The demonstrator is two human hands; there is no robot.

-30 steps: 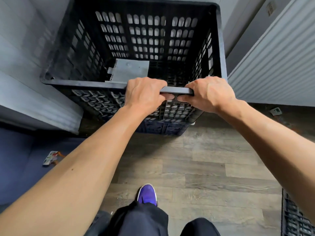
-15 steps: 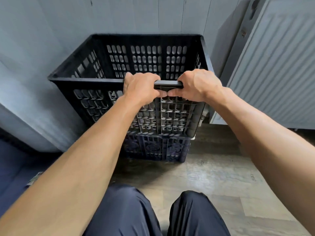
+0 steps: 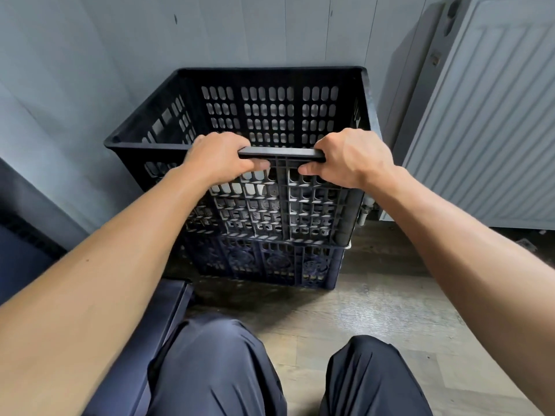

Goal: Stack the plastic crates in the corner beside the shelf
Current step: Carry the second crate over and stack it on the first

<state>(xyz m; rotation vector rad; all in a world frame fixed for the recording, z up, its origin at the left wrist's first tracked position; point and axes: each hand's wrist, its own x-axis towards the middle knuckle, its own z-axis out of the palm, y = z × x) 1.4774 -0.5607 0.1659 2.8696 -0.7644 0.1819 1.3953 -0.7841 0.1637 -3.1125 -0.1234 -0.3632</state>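
- Just ahead of my knees, my left hand [image 3: 220, 159] and right hand [image 3: 350, 157] grip the near rim of the black crate [image 3: 279, 202], fingers curled tight.
- It has dropped lower than a second ago and now sits on the blue crate [image 3: 264, 265].
- Beyond, the corner walls [image 3: 240, 31] are close, so the stacking looks nearly finished.

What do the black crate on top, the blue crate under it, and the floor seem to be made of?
Black crate: looks like moulded plastic, matte, with slotted lattice walls and a thick rim. Blue crate: probably the same plastic, dusty, with moulded round patterns. Floor: wood-look planks, grey-brown and worn; laminate, vinyl or real wood cannot be told.
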